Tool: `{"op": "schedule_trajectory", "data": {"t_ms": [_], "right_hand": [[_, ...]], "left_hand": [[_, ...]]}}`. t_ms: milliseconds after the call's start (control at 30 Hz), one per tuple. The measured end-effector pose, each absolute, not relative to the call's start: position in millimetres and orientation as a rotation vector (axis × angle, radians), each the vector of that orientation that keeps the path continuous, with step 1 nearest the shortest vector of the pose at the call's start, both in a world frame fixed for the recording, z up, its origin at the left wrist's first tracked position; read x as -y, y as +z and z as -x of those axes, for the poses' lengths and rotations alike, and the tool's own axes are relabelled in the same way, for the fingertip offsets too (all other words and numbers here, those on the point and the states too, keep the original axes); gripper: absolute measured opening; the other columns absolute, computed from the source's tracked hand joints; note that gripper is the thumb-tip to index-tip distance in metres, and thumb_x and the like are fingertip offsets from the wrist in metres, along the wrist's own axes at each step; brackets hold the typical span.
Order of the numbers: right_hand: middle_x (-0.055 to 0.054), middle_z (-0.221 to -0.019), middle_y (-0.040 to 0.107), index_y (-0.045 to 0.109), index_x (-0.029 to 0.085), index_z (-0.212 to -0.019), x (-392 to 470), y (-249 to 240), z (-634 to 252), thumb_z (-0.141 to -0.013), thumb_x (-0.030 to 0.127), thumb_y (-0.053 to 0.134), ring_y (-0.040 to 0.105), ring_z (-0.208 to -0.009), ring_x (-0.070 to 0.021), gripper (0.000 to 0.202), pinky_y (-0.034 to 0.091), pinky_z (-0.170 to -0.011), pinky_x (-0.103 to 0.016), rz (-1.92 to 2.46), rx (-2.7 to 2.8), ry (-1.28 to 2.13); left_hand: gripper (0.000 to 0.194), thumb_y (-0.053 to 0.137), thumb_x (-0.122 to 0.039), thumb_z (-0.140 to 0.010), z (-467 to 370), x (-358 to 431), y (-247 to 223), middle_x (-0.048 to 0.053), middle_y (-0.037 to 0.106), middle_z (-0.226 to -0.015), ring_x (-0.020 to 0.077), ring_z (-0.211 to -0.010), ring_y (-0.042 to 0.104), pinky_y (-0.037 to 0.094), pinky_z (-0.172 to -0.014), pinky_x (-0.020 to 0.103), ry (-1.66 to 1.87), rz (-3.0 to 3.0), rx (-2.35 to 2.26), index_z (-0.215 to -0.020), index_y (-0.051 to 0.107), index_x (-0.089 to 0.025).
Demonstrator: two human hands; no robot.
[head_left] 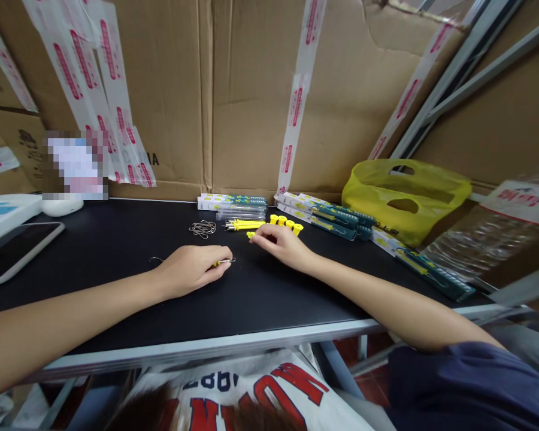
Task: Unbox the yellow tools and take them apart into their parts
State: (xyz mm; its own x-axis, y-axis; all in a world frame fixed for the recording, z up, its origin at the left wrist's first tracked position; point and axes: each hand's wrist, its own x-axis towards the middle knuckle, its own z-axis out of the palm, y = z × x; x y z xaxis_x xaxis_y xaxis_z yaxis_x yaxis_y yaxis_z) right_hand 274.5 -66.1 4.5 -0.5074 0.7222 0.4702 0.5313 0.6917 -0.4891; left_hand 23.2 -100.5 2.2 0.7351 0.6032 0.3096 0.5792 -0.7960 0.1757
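My left hand (196, 269) is closed around a thin metal piece with a yellow part (216, 263), whose tip shows past the fingertips; a hooked wire end pokes out behind the hand. Between the thumb and fingers of my right hand (284, 244) is a small yellow piece (250, 234). Just behind that hand stand several yellow plastic parts (282, 221). Yellow-and-metal rods (242, 225) lie to its left, with clear tubes (241, 212) behind them. A tangle of metal hooks (202, 228) rests farther left on the black tabletop (117, 251).
Packaged boxes (233, 200) lie at the back, with more boxes (332, 218) to the right. A yellow plastic bag (395, 197) and a large clear bottle (489, 221) stand at the right. A phone (18, 251) and a white device (4, 212) are at the left. Cardboard walls the back.
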Motion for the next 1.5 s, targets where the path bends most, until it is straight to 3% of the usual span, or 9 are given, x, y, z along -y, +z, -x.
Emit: {"op": "schedule_trajectory", "data": {"t_ms": [200, 467, 800, 1000, 1200, 1333, 1500], "right_hand": [[0.000, -0.065, 0.053, 0.062, 0.016, -0.080, 41, 13, -300, -0.086, 0.038, 0.057, 0.045, -0.060, -0.0120, 0.024, 0.032, -0.057, -0.024, 1.097, 2.211, -0.079], [-0.004, -0.077, 0.057, 0.068, 0.017, -0.079, 23, 10, -314, -0.086, 0.034, 0.060, 0.051, -0.073, -0.0159, 0.020, 0.035, -0.066, -0.027, 1.167, 2.377, -0.271], [-0.004, -0.077, 0.058, 0.068, 0.017, -0.083, 26, 13, -313, -0.084, 0.028, 0.061, 0.052, -0.073, -0.0158, 0.013, 0.036, -0.067, -0.026, 1.206, 2.351, -0.263], [-0.006, -0.079, 0.059, 0.066, 0.016, -0.083, 53, 18, -295, -0.093, 0.032, 0.046, 0.052, -0.076, -0.0167, 0.027, 0.039, -0.071, -0.029, 0.959, 2.353, -0.196], [-0.005, -0.081, 0.060, 0.060, 0.017, -0.104, 98, 18, -264, -0.091, 0.041, 0.051, 0.053, -0.079, -0.0175, 0.029, 0.041, -0.075, -0.030, 0.640, 2.576, 0.043], [-0.003, -0.079, 0.058, 0.056, 0.017, -0.096, 107, 10, -252, -0.086, 0.045, 0.058, 0.051, -0.074, -0.0160, 0.030, 0.040, -0.067, -0.027, 0.674, 2.574, 0.110], [-0.002, -0.074, 0.057, 0.054, 0.018, -0.083, 100, 3, -251, -0.090, 0.033, 0.053, 0.049, -0.070, -0.0142, 0.017, 0.038, -0.065, -0.025, 0.680, 2.550, 0.111]], "left_hand": [[0.033, 0.033, -0.041, -0.097, -23, 99, 0, 0.001, 0.068, -0.101, 0.0156, -0.086, 0.063, 0.041, -0.071, 0.023, 0.584, -2.885, -0.959, -0.107, 0.058, -0.023], [0.029, 0.034, -0.041, -0.097, -23, 102, 4, -0.002, 0.068, -0.090, 0.0142, -0.076, 0.064, 0.039, -0.064, 0.022, 0.528, -2.897, -1.009, -0.107, 0.056, -0.024], [0.026, 0.039, -0.036, -0.094, -23, 102, 3, 0.000, 0.067, -0.097, 0.0152, -0.080, 0.064, 0.041, -0.069, 0.024, 0.587, -2.872, -0.997, -0.109, 0.054, -0.022], [0.028, 0.043, -0.022, -0.086, -24, 105, 5, -0.003, 0.061, -0.080, 0.0139, -0.068, 0.059, 0.040, -0.063, 0.023, 0.558, -2.827, -0.993, -0.113, 0.049, -0.022], [0.026, 0.042, -0.025, -0.088, -25, 104, 2, 0.000, 0.060, -0.086, 0.0151, -0.073, 0.061, 0.044, -0.065, 0.024, 0.611, -2.812, -0.950, -0.113, 0.042, -0.021], [0.023, 0.044, -0.027, -0.090, -25, 103, 1, 0.002, 0.063, -0.097, 0.0156, -0.082, 0.063, 0.046, -0.070, 0.025, 0.646, -2.791, -0.827, -0.112, 0.042, -0.021], [0.024, 0.045, -0.026, -0.092, -25, 101, 0, 0.004, 0.063, -0.103, 0.0165, -0.090, 0.062, 0.047, -0.076, 0.026, 0.701, -2.831, -0.748, -0.114, 0.044, -0.021]]}}
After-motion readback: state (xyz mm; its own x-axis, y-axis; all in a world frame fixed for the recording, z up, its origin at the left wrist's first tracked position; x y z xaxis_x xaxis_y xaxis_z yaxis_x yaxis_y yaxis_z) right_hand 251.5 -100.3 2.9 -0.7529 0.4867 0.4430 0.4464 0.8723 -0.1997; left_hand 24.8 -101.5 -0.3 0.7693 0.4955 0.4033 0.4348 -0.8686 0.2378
